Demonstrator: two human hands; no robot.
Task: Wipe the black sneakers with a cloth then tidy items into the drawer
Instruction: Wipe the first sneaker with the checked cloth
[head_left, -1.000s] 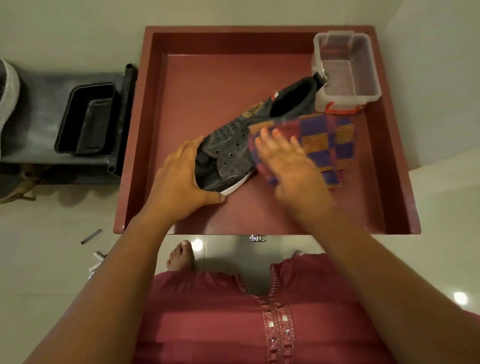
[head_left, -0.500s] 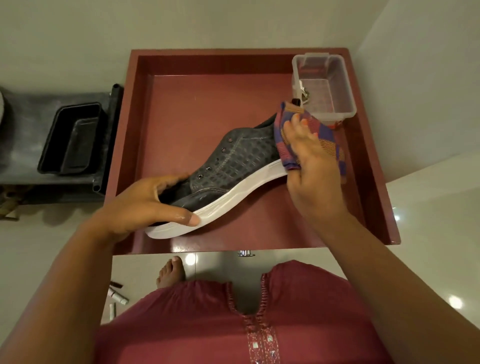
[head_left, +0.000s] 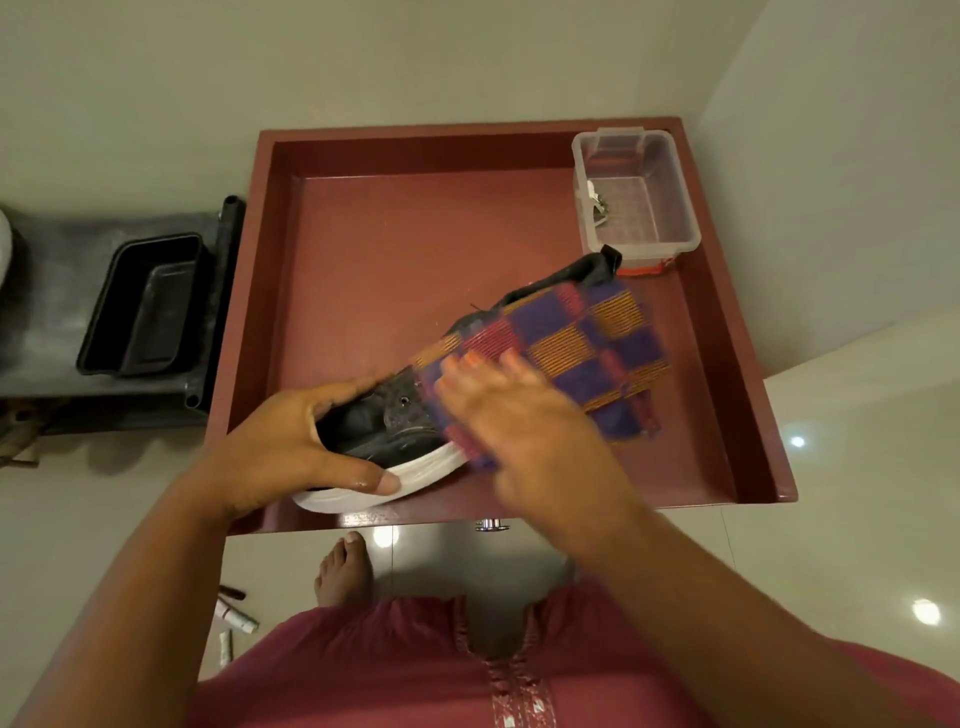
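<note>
Gripped at one end by the left hand (head_left: 291, 452), thumb on the white sole and fingers curled over the upper: the black sneaker (head_left: 387, 434), held slantwise over the open red drawer (head_left: 748, 395), its other end close to the clear plastic box (head_left: 636, 195) in the far right corner; pressed flat on the checked cloth (head_left: 576, 345) by the right hand (head_left: 514, 415), fingers straight, blurred; draped over most of the upper, the cloth hanging loose on the far side; likely risks, as judged: loose cloth slipping off under an open palm; the shoe twisting out of a one-ended grip under hard strokes; its far end knocking the box; small items (head_left: 234, 616) lying on the floor near a bare foot (head_left: 345, 571), easily stepped on
</note>
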